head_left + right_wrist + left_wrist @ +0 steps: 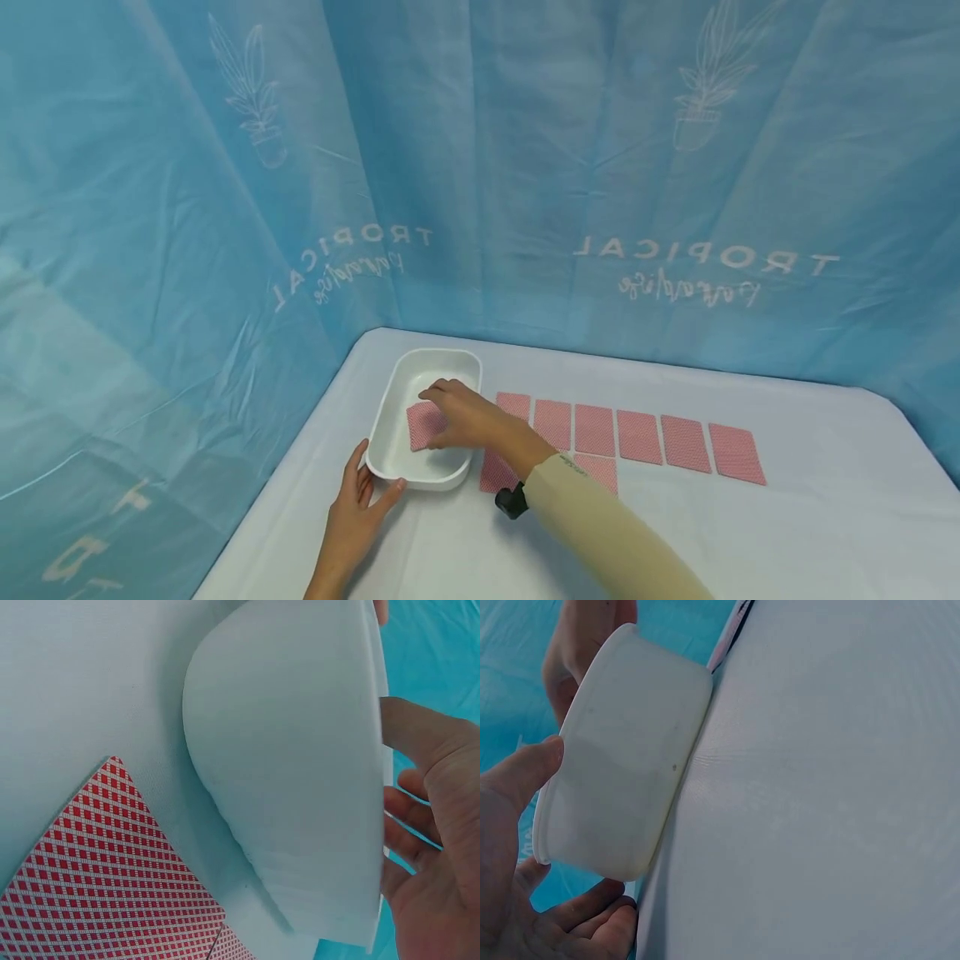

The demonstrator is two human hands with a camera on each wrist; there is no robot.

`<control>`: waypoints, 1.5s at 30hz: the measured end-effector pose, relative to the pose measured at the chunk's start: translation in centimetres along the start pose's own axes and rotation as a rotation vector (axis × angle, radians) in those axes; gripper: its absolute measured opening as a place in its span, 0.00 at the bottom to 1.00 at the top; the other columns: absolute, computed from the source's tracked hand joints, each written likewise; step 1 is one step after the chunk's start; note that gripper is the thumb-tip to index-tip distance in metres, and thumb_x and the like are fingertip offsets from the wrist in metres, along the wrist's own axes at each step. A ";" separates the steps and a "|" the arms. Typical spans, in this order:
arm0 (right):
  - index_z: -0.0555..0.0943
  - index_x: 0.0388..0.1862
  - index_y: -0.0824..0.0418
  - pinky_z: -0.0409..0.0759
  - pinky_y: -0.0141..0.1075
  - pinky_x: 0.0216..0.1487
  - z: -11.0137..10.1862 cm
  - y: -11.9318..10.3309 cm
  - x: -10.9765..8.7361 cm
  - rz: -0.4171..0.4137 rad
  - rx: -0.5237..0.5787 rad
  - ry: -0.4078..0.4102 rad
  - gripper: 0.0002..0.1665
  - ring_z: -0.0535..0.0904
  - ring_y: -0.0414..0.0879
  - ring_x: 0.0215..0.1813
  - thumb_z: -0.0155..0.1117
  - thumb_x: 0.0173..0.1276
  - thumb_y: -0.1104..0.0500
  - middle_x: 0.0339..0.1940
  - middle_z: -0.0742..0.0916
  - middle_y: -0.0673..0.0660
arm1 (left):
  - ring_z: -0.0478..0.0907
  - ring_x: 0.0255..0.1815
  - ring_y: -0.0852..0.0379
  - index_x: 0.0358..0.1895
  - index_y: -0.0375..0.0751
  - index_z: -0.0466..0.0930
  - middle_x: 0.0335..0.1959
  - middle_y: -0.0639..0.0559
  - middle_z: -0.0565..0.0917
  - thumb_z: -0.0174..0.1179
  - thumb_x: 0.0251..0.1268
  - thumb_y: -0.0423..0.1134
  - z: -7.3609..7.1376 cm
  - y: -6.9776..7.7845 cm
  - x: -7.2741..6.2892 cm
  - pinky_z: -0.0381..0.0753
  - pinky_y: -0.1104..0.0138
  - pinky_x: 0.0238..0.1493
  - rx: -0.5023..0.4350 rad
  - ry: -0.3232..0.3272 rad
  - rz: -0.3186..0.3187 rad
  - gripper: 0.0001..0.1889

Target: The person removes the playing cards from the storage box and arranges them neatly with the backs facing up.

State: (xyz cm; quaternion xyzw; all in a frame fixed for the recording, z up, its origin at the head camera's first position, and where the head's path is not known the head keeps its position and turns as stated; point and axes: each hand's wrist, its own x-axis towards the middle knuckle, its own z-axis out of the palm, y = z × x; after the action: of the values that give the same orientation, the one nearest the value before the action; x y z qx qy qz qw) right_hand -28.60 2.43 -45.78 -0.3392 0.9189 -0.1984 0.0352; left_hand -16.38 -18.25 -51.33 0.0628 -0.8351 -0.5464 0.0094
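A white plastic tub [433,482] stands at the left of the table. My left hand [354,510] holds its near left corner, the thumb on the rim and the other fingers round the side; the left wrist view shows this thumb against the outer wall [630,757]. Inside the tub, my right hand [468,417] pinches a red-and-white patterned playing card [423,425], back side showing. From the right wrist, the tub's wall [285,750] hides the fingertips and that card.
Several more playing cards [637,437] lie face down in rows right of the tub, partly covered by my right forearm. A black wrist device [512,502] sits under that wrist. Blue printed curtains [525,167] hang behind and left of the white table [750,533].
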 end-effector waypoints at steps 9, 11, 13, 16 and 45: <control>0.68 0.70 0.54 0.72 0.32 0.62 -0.5 -0.1 0.6 0.057 -0.042 -0.066 0.51 0.65 0.43 0.65 0.79 0.48 0.43 0.65 0.71 0.50 | 0.60 0.71 0.49 0.76 0.55 0.47 0.72 0.41 0.61 0.68 0.56 0.56 0.0 0.5 0.3 0.62 0.68 0.65 -0.019 -0.001 0.014 0.49; 0.68 0.70 0.54 0.72 0.32 0.61 -0.4 -0.2 0.7 0.058 -0.046 -0.086 0.52 0.64 0.43 0.65 0.80 0.47 0.43 0.65 0.71 0.50 | 0.61 0.71 0.49 0.76 0.55 0.47 0.71 0.40 0.61 0.68 0.56 0.55 0.0 0.5 0.3 0.62 0.67 0.66 -0.016 0.003 0.008 0.49; 0.68 0.70 0.54 0.72 0.32 0.61 -0.3 -0.2 0.9 0.052 -0.064 -0.105 0.52 0.65 0.43 0.65 0.79 0.48 0.42 0.64 0.72 0.50 | 0.60 0.71 0.48 0.76 0.55 0.47 0.71 0.40 0.62 0.68 0.56 0.55 0.0 0.5 0.2 0.62 0.67 0.66 -0.014 0.005 -0.003 0.49; 0.67 0.71 0.56 0.71 0.32 0.62 -0.1 -0.3 1.4 0.052 -0.100 -0.127 0.54 0.65 0.45 0.65 0.79 0.47 0.42 0.64 0.72 0.51 | 0.60 0.71 0.48 0.76 0.57 0.47 0.71 0.40 0.62 0.68 0.56 0.56 0.1 0.4 0.1 0.62 0.67 0.65 -0.011 0.005 -0.011 0.49; 0.76 0.59 0.53 0.74 0.31 0.54 1.1 0.0 4.1 0.158 -0.200 -0.266 0.49 0.65 0.40 0.54 0.82 0.38 0.36 0.57 0.72 0.48 | 0.61 0.70 0.48 0.76 0.59 0.48 0.71 0.40 0.63 0.68 0.55 0.57 0.1 0.4 0.2 0.64 0.64 0.65 0.000 0.017 -0.053 0.48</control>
State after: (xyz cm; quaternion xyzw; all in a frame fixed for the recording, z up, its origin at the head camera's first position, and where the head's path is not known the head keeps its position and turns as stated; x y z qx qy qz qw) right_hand -31.46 -0.57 -46.51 -0.2909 0.9451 -0.0561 0.1377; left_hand -16.62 -17.99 -51.01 0.0897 -0.8330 -0.5459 0.0020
